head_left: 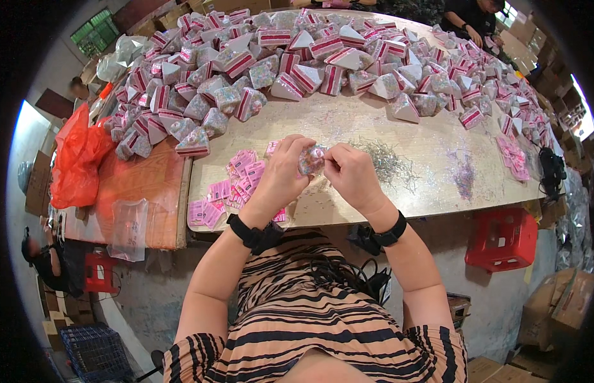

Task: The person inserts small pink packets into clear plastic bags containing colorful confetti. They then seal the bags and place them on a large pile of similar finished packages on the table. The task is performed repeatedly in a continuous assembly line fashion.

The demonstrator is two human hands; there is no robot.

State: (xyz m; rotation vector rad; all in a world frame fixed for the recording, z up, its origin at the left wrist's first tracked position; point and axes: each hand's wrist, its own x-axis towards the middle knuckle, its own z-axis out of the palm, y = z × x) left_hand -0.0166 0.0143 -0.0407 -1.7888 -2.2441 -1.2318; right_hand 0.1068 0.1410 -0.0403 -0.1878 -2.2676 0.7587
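My left hand (285, 171) is wrapped round a small glittery cake-slice ornament (311, 161), held a little above the table. Close against the ornament's right side, my right hand (353, 177) is closed in a pinch. Whatever sits between those fingertips is too small to make out. Pink printed tags (236, 175) lie loosely spread beside my left hand. To the right of my right hand is a tangled heap of thin metal wire pieces (389, 163).
A big pile of similar cake-slice ornaments (297, 60) covers the table's far side. More pink tags (514, 156) lie at the right edge. An orange-red plastic bag (80, 159) is at left, a red stool (501, 239) below right. Another person (472, 25) works at far right.
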